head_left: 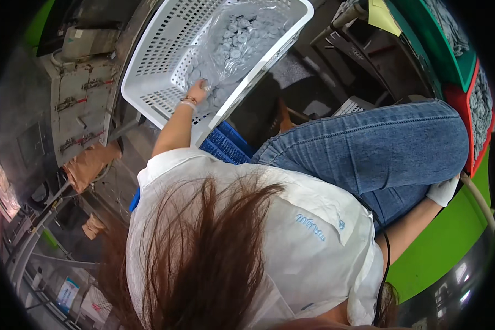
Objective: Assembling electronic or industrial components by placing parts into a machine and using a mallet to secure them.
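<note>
My left hand [198, 91], with a bracelet at the wrist, reaches down into a white perforated plastic basket [133, 82]. Its fingers look curled at the edge of a heap of small grey round pieces [193, 73]; whatever they hold is too small to make out. Beside that hand, a clear plastic bag [225, 61] full of similar grey discs [242, 34] lies in the basket. My right hand [444, 191], in a white glove, is low on the right against my jeans near a red bin; its fingers are largely hidden.
A red bin [469, 137] and a green bin [461, 69] with grey pieces stand on the right, above a bright green surface [451, 253]. Under the white basket sits a blue crate [225, 144]. Metal machinery [82, 110] with red-handled clamps is on the left.
</note>
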Demonstrator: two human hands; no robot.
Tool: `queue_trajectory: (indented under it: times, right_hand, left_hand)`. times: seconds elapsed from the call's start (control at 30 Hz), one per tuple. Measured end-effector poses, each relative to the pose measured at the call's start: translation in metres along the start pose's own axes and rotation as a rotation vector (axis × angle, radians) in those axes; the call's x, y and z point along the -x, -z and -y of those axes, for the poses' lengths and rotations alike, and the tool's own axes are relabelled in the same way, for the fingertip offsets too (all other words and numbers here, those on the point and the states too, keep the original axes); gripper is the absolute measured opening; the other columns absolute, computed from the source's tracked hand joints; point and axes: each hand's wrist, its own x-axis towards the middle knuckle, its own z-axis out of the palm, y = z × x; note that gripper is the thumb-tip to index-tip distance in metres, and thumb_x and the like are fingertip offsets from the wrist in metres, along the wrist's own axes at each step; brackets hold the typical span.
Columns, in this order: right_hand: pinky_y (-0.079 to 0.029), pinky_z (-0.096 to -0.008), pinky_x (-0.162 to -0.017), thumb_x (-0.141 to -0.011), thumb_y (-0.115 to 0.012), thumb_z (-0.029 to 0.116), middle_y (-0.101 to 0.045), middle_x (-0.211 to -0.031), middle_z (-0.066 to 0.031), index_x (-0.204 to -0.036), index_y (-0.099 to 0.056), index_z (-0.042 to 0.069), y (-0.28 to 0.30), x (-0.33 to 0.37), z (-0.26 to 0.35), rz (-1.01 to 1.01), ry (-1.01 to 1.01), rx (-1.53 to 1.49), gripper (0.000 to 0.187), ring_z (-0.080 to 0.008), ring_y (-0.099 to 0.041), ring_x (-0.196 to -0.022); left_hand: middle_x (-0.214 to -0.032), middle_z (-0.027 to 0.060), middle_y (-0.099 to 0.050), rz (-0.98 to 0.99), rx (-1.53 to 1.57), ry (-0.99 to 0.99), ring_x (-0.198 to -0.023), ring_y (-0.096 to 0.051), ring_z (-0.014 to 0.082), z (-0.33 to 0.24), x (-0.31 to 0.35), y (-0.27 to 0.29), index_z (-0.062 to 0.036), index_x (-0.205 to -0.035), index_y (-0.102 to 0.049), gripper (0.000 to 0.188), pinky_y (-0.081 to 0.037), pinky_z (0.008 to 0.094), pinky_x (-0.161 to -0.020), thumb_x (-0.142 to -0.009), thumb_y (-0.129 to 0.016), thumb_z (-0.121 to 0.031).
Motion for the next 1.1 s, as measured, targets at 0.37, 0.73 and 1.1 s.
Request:
queue_trajectory:
  times: [0.37,0.73,1.1]
  right_hand:
    - [-0.036,-0.0383,-0.104,-0.098,-0.033,0.019,-0.046,-0.133,-0.0128,-0.130,-0.043,-0.001,-0.014,0.012,0.020,-0.187,-0.290,-0.418,0.039,-0.0240,-0.044,-0.122]
    - [-0.039,-0.0461,-0.101,-0.094,-0.030,0.012,-0.042,-0.136,-0.0166,-0.133,-0.039,-0.002,0.025,0.030,0.016,-0.337,-0.192,-0.386,0.042,-0.0300,-0.041,-0.125]
    - [-0.040,-0.0515,-0.099,-0.091,-0.049,0.009,-0.056,-0.112,-0.0173,-0.106,-0.054,-0.006,0.087,0.093,0.015,-0.302,-0.206,-0.878,0.022,-0.0321,-0.054,-0.101]
  left_hand:
    - [-0.116,0.0227,-0.057,0.200,-0.147,0.145,-0.106,-0.056,0.0373,-0.102,0.038,0.008,-0.0005,-0.117,-0.055,0.048,-0.044,0.0428,-0.089,-0.085,-0.050,-0.036]
    - [-0.130,0.0263,-0.041,-0.425,-0.242,0.274,-0.121,-0.041,0.0407,0.017,-0.025,0.088,0.0026,-0.134,-0.030,0.079,-0.035,0.0431,-0.102,-0.071,-0.067,-0.026]
    - [-0.115,0.0289,-0.055,0.001,-0.444,0.348,-0.106,-0.055,0.0410,0.057,-0.062,0.088,0.0031,-0.124,-0.048,0.058,-0.044,0.0432,-0.092,-0.078,-0.057,-0.031]
